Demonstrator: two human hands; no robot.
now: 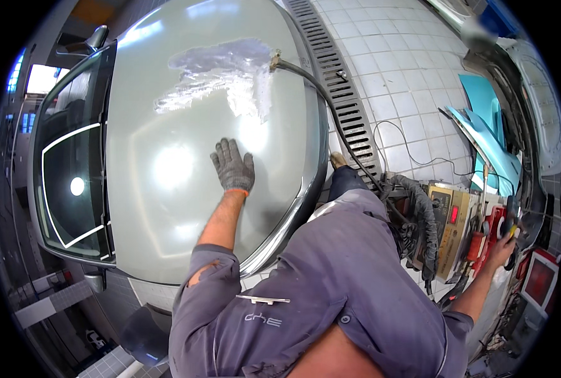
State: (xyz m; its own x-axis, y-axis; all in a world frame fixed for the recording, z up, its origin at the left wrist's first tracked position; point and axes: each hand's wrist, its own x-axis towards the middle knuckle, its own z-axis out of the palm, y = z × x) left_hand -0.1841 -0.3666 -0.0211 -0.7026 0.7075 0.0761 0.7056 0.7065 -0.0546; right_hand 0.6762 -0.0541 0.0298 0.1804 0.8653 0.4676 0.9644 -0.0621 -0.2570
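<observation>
My left hand [234,167], in a grey knit glove with an orange cuff, lies palm down on the grey-green car hood [148,145], fingers stretched out. Beyond it, a rough patch of bare metal [224,66] shows through the paint. At that patch's right edge a dark cable [312,79] ends in a metal fitting [275,61] resting on the hood. Far to the right, my bare right hand [501,251] reaches among tools, its fingers curled at a small yellow-and-black thing [514,231]. Its kind is too small to tell.
A tan box machine [447,230] with a red display stands right of my legs, beside a thick wrapped cable bundle [427,220]. Turquoise panels [491,138] lean farther back. A floor grate [347,107] runs along the car's front. The windshield [72,164] is at left.
</observation>
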